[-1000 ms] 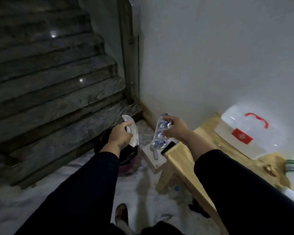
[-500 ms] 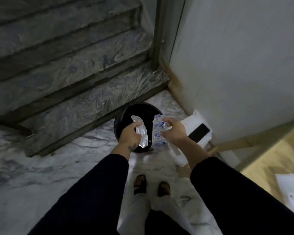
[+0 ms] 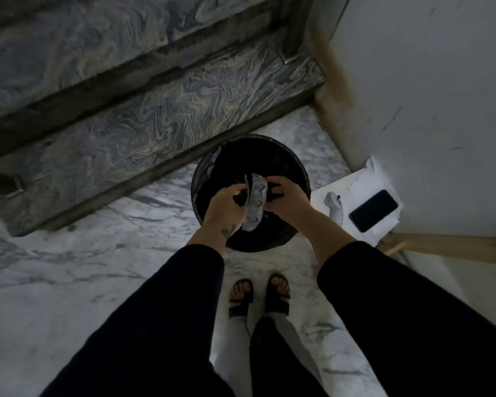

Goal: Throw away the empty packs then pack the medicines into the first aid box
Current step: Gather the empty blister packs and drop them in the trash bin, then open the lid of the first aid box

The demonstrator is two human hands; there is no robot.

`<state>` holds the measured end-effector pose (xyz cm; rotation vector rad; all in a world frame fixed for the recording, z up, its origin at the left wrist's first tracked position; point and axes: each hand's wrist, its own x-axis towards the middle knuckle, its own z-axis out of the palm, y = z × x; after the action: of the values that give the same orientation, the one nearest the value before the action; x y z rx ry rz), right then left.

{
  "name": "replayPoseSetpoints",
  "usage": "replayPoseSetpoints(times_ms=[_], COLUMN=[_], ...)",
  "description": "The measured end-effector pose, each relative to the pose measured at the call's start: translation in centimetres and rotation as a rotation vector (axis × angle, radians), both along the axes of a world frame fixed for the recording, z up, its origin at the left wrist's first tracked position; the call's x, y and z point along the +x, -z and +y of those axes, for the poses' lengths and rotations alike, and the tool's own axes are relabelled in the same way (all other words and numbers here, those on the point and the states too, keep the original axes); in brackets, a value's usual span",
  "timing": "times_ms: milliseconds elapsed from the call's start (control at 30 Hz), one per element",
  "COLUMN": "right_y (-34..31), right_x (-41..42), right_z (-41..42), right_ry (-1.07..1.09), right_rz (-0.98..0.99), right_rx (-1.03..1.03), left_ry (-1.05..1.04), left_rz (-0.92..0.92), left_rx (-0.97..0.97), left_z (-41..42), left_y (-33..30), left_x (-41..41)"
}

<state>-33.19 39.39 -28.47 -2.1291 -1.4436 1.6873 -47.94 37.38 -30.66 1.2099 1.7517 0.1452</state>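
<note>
Both my hands hover over the open mouth of a round black bin that stands on the marble floor. My right hand grips a crumpled empty pack with blue print, which hangs between the two hands. My left hand is curled shut right beside it, and only a thin edge of a clear empty pack shows above its fingers. The first aid box and the medicines are out of view.
Marble stairs rise behind and left of the bin. A white wall is to the right. Beside the bin, a low white surface holds a black phone and a small white object. A wooden table edge runs at right. My sandalled feet stand just before the bin.
My view has tilted down and closed in on the bin. Both hands have come together and lowered over its mouth, and the packs look more crumpled.
</note>
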Motion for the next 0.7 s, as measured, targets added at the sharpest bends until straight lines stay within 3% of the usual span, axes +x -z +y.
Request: replayPoseSetpoints(times_ms=[233,400,700], right_y=[-5.1,-13.3,-28.7], right_x=[1.4,2.9,10.9], right_z=[-0.6,-1.2,-5.5], right_ry=[-0.176,-0.232,-0.011], right_rz=[-0.128,-0.253,-0.402], right_rx=[-0.024,0.101,0.309], left_ry=[-0.019,0.174,0.528], left_rz=[0.007,0.002,-0.040], left_rx=[-0.023,0.057,0.308], left_z=[0.2,1.5,2.3], left_y=[-4.8,-13.2,-28.2], left_x=[0.0,1.7,11.7])
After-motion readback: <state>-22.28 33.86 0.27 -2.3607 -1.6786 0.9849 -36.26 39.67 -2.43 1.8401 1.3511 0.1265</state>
